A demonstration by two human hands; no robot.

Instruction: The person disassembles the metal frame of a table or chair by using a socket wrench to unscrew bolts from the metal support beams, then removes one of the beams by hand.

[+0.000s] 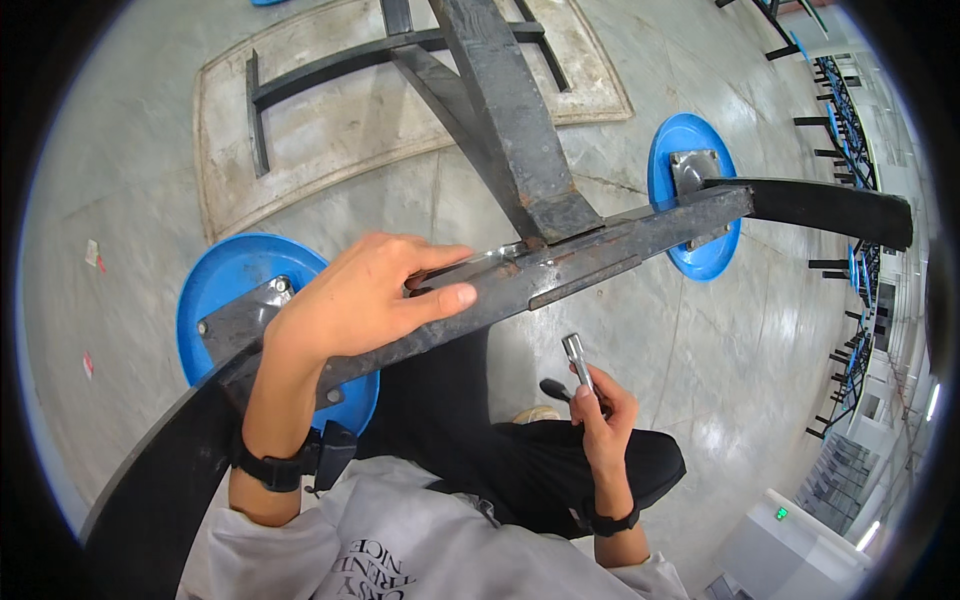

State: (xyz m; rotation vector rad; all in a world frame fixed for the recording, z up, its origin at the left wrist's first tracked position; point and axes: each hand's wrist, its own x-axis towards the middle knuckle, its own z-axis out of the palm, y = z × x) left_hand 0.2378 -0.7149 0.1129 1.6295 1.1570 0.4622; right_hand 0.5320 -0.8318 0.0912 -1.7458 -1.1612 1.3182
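Observation:
A dark steel beam (620,250) runs across in front of me, part of an overturned table-and-stool frame. My left hand (365,300) grips the beam left of the thick upright post (505,120), the thumb on its near face and the other fingers over the top. My right hand (603,412) is closed around a ratchet wrench (577,355), its silver end pointing up, below the beam and apart from it. Blue round seats, a left one (240,262) and a right one (712,150), are fixed to the beam's ends by bolted plates. My left forearm partly covers the left seat.
Curved black legs extend at the left (150,480) and right (840,208). Beyond the post, a crossbar frame (350,68) lies over a pale worn board (230,120) on the grey floor. More blue-seated frames (850,350) stand along the far right, near a white cabinet (790,550).

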